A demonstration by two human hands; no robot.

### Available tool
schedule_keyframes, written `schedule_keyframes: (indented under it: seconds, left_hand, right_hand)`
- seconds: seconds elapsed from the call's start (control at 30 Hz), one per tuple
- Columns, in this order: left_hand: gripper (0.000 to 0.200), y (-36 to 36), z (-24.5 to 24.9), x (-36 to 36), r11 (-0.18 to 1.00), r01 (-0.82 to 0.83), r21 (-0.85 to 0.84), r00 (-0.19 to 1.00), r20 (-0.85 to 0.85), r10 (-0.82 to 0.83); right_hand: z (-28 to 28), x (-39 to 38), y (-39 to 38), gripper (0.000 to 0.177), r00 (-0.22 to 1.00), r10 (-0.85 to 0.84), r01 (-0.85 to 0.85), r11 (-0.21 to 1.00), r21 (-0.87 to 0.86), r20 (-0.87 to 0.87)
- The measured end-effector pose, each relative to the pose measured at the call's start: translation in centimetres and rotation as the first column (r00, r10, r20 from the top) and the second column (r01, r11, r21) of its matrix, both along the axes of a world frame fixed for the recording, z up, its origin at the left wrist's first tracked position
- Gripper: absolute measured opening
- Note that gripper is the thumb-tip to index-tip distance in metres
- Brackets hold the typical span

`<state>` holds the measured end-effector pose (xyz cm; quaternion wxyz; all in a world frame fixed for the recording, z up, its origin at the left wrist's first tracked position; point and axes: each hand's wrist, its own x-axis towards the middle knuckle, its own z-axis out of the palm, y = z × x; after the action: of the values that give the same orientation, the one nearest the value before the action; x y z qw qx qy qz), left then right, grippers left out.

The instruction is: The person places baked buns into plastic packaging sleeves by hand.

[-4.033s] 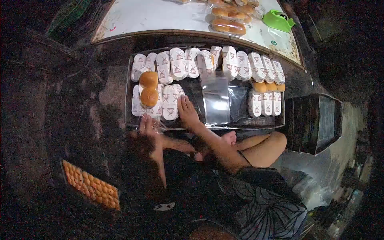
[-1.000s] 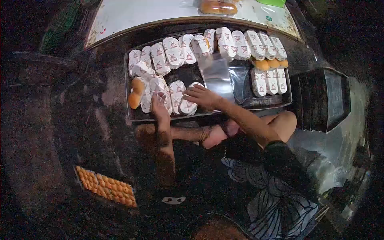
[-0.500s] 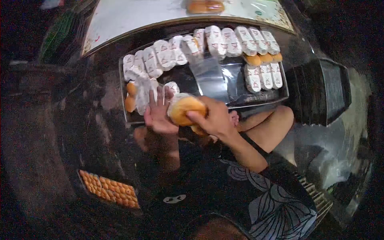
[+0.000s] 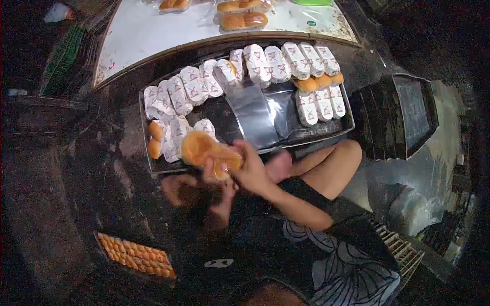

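Note:
My right hand point(image 4: 253, 171) grips golden-brown bread buns point(image 4: 198, 148) from the right side, above my lap. My left hand point(image 4: 220, 184) is under and against the same buns, its fingers bent up around their lower side. The buns are slightly blurred, and a shine near the fingers makes it hard to tell whether film covers them. Just beyond them is a dark tray point(image 4: 219, 115) with rows of buns in printed white paper wrappers point(image 4: 193, 85). Clear plastic sheets or bags point(image 4: 255, 117) lie in the tray's middle.
A white table point(image 4: 168, 38) behind the tray carries bagged bread point(image 4: 244, 21). Stacked dark trays point(image 4: 408, 115) stand at the right. Many small buns point(image 4: 135, 255) fill a tray at lower left. A clear plastic bag point(image 4: 418, 211) lies on the floor, lower right.
My left hand, spread open beside the buns before, has come in under them and closed on them. The buns have moved left and turned. The view has shifted, showing more of the table.

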<state>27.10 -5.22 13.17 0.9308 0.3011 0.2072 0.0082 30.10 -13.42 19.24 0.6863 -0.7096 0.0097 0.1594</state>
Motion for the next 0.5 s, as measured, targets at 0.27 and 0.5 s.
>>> schedule_keyframes:
  seconds: [0.27, 0.5]
  left_hand:
    - [0.039, -1.4, 5.1, 0.0, 0.992, 0.125, -0.003, 0.927, -0.356, -0.118]
    - [0.028, -2.4, -8.4, 4.3, -0.617, -0.255, 0.744, 0.704, -0.295, -0.647]
  right_hand:
    - [2.6, 5.6, -2.8, 0.035, 0.943, 0.33, -0.236, 0.758, -0.609, 0.046]
    - [8.2, 15.7, -0.5, 0.049, 0.551, 0.213, 0.186, 0.911, -0.367, 0.807]
